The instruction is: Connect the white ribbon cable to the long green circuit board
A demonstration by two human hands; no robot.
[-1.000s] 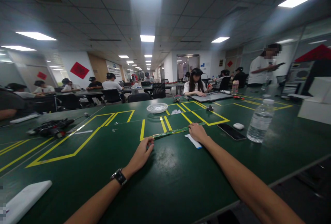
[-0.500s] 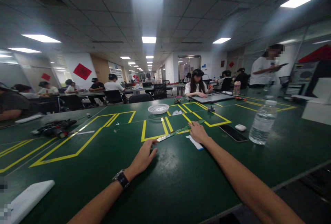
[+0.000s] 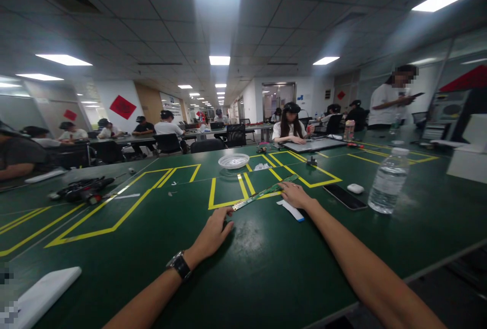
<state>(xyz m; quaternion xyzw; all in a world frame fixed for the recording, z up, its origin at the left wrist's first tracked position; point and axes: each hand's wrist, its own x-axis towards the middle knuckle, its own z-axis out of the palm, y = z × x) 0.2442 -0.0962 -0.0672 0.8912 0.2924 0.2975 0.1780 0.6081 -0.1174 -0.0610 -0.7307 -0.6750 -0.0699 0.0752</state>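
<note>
A long, narrow green circuit board (image 3: 262, 194) lies slantwise on the green table, its silvery end towards my left hand. My left hand (image 3: 213, 231) rests by that end, fingertips touching or almost touching it, with the thumb held apart. Over the board's right half, my right hand (image 3: 296, 196) has its fingers closed on the strip's edge; the fingertips are partly hidden. Just below the right hand lies a white paper strip with a blue end (image 3: 292, 210).
A white basket (image 3: 233, 161) stands beyond the board. To the right are a phone (image 3: 344, 196), a white earbud case (image 3: 355, 188) and a water bottle (image 3: 388, 182). A black device (image 3: 83, 189) lies left. A person (image 3: 291, 129) sits across the table.
The view has shifted very slightly. My right fingers have spread a little lower along the board; both hands and the board stay nearly in place.
</note>
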